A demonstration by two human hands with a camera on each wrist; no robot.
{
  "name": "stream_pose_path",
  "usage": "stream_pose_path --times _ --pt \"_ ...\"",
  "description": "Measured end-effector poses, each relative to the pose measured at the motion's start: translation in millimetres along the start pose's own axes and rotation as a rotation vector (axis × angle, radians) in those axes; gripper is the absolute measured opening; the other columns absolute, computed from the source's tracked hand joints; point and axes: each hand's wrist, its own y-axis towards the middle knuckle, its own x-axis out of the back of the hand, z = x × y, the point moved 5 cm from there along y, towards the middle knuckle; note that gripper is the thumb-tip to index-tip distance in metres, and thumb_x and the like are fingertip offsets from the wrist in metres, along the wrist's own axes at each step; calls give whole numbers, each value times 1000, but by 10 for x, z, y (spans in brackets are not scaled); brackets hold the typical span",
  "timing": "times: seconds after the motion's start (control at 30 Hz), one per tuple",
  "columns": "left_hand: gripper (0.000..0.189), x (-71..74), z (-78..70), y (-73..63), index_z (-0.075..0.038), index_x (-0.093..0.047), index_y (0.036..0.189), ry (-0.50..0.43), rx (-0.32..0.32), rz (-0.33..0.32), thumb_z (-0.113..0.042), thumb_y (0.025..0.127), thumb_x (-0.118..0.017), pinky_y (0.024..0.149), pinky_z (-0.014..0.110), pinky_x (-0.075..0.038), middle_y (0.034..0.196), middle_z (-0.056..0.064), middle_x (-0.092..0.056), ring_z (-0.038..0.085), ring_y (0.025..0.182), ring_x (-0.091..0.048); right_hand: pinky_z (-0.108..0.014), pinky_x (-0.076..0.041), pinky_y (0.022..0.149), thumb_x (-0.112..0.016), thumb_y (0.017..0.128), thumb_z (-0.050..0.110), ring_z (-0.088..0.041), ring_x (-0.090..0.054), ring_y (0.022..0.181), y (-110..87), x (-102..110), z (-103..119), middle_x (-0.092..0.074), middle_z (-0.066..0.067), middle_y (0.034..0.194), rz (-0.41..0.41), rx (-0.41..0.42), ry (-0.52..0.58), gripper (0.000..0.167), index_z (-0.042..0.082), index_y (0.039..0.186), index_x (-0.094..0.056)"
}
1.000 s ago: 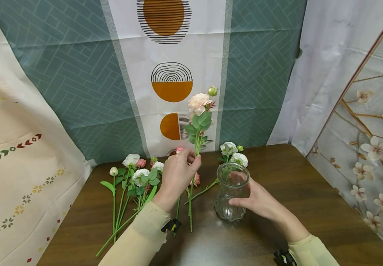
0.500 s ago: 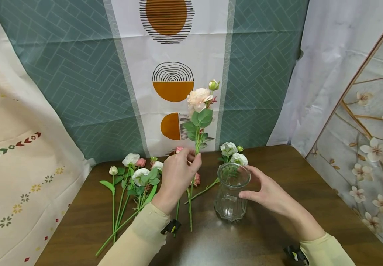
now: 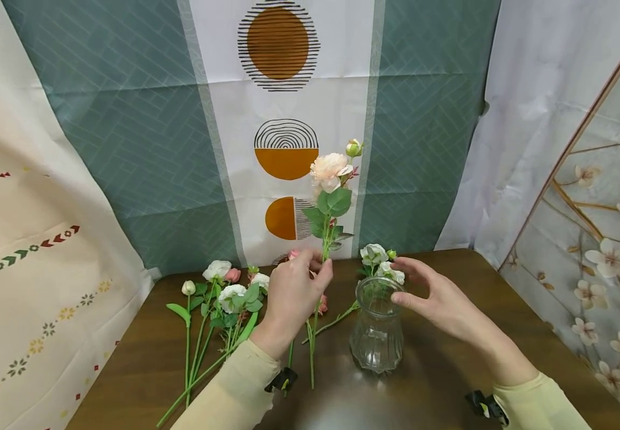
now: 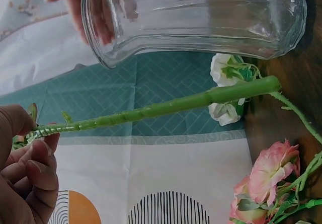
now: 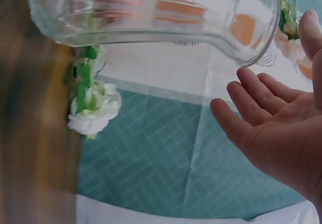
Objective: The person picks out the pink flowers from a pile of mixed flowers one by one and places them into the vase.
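Upright in my left hand [image 3: 295,294] is a pale peach artificial flower [image 3: 330,171] with a green bud and leaves. Thumb and fingers pinch its stem [image 4: 166,107] partway up, and the lower stem hangs down beside the vase. A clear ribbed glass vase [image 3: 377,334] stands on the table to the right of that stem. My right hand [image 3: 444,301] hovers at the vase's right rim, fingers spread and relaxed, gripping nothing. In the right wrist view its fingertips [image 5: 243,73] are right by the vase mouth.
White flowers [image 3: 374,255] lie behind the vase. To the left on the brown table [image 3: 127,370] lie several stems with white blooms [image 3: 232,297] and a white tulip bud [image 3: 189,288]. Pink flowers [image 4: 274,171] lie behind my left hand. A patterned cloth [image 3: 423,119] hangs behind.
My right hand has let go of the vase's side and moved up and right to its rim. The left hand still holds the flower, and the head view has tilted up slightly.
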Motion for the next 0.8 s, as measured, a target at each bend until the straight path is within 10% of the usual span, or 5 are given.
stream_pose_path --times 0.8 --pt "10 26 -153 -44 -8 -78 103 -12 -61 -38 -17 101 -80 53 24 -49 81 -2 -77 8 57 -64 -45 -57 92 -73 109 42 -21 -70 111 589 3 622 -77 0 123 23 -12 9 40 15 138 -75"
